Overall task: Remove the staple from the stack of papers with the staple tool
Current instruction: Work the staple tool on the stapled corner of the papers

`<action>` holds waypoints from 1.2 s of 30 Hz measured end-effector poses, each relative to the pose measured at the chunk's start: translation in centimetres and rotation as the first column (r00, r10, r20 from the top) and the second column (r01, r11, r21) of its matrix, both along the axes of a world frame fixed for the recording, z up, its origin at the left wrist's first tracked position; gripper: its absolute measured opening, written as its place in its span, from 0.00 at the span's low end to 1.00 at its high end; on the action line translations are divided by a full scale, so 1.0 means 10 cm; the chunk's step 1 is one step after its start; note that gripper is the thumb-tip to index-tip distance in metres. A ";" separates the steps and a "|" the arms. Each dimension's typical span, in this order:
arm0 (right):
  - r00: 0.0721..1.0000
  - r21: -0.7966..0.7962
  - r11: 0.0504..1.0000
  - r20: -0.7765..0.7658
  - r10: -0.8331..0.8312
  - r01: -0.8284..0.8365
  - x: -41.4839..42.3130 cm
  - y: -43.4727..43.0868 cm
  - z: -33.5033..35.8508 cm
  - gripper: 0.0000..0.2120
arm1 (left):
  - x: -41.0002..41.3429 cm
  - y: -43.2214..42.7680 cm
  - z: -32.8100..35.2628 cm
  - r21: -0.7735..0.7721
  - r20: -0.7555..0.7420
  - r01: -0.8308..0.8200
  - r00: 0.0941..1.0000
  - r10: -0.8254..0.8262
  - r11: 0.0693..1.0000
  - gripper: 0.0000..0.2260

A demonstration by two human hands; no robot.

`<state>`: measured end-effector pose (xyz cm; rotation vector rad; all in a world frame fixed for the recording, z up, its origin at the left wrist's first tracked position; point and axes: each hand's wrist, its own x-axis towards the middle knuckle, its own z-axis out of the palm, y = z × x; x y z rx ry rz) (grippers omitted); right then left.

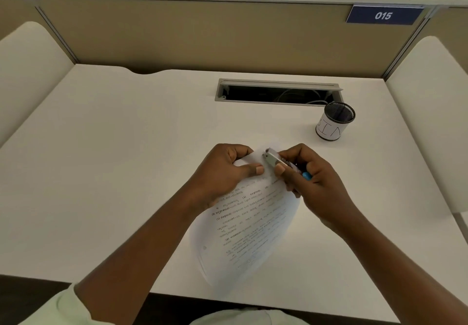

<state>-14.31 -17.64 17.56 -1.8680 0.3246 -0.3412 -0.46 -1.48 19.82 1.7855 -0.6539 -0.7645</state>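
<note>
A stack of printed papers [249, 226] is lifted off the white desk [121, 162], tilted, with its far corner raised. My left hand [225, 172] pinches that top corner, thumb on the upper sheet. My right hand [311, 182] grips a small metal staple tool [272, 158] with a blue end, its silver tip resting on the paper corner just right of my left thumb. The staple itself is too small to make out.
A black mesh cup [334, 122] with a white paper label stands at the back right of the desk. Behind it lies an open cable slot [278, 91]. Beige partition walls enclose the desk, with a blue "015" sign [383, 15].
</note>
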 end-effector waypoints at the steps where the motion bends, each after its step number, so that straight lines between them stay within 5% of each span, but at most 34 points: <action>1: 1.000 0.079 0.997 0.007 -0.003 0.002 0.00 0.00 0.02 0.04 | -0.03 0.00 -0.01 0.005 0.004 0.000 1.000 0.000 1.000 0.02; 3: 1.000 0.105 0.995 0.018 -0.007 0.005 -0.02 -0.03 0.07 0.06 | -0.05 0.02 -0.02 0.015 0.008 -0.023 1.000 0.023 1.000 0.02; 13: 0.998 -0.353 0.936 0.052 0.021 -0.002 -0.19 0.04 0.21 0.08 | -0.12 0.07 0.03 0.014 -0.014 -0.074 0.997 0.074 0.997 0.04; 19: 0.998 -0.429 0.903 0.046 0.037 -0.014 -0.23 0.05 0.25 0.10 | -0.19 0.10 0.09 -0.012 -0.008 -0.046 0.999 0.046 0.999 0.02; 27: 0.999 -0.301 0.953 0.048 -0.007 0.021 -0.24 0.14 0.25 0.08 | -0.22 0.15 0.14 -0.026 0.053 -0.022 0.998 0.023 0.999 0.02; 36: 0.998 0.298 0.954 -0.041 0.046 -0.032 -0.23 0.12 0.27 0.15 | -0.26 0.18 0.19 -0.061 0.068 -0.025 0.997 0.029 0.998 0.02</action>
